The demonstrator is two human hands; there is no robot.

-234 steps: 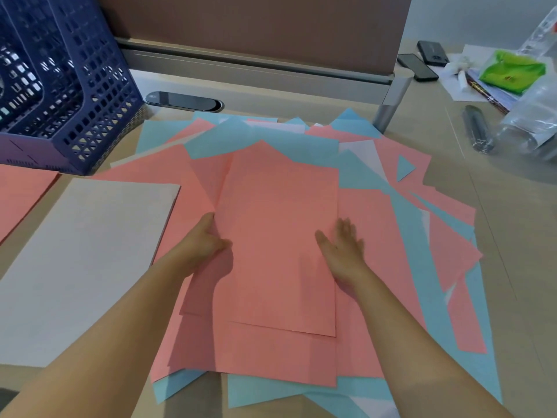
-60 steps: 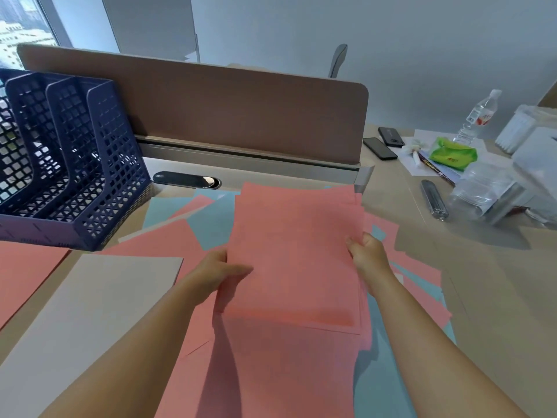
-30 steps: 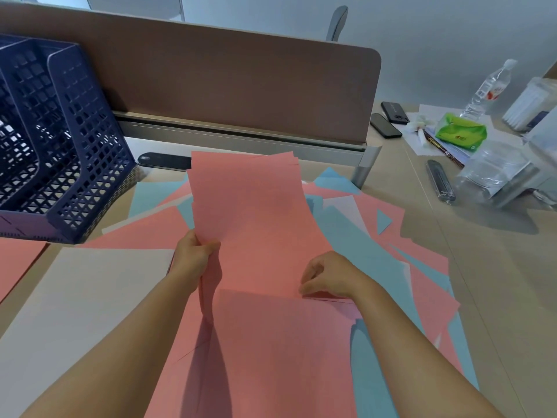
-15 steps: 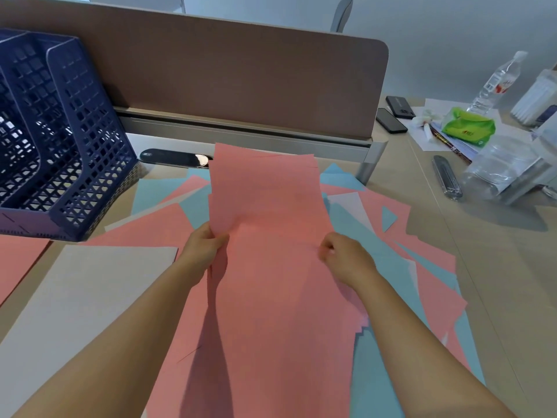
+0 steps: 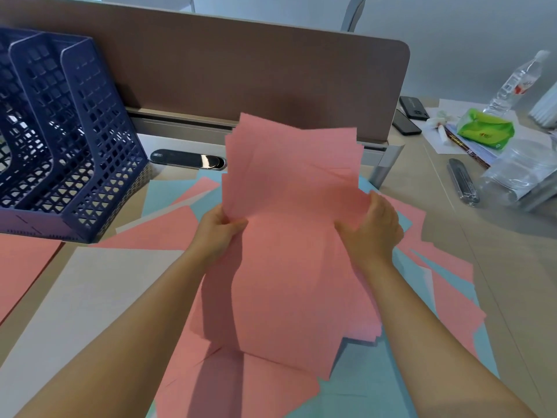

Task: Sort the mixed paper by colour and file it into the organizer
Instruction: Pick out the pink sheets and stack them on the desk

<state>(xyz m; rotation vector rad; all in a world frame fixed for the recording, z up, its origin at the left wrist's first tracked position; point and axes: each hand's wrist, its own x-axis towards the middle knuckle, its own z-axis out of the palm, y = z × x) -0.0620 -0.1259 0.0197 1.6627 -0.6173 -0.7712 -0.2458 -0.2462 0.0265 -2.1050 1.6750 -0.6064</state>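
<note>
Lifted since earlier: thin pink paper sheets (image 5: 289,206), gripped at both edges by left hand (image 5: 218,230) and right hand (image 5: 372,227).
Nothing is filed in the dark blue lattice plastic organizer (image 5: 69,146); mixed sheets remain.

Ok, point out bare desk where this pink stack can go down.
Bare desk lies right of the mixed paper, before the metal tool. A thin strip shows between the organizer and the white sheet. The far right corner is cluttered.
</note>
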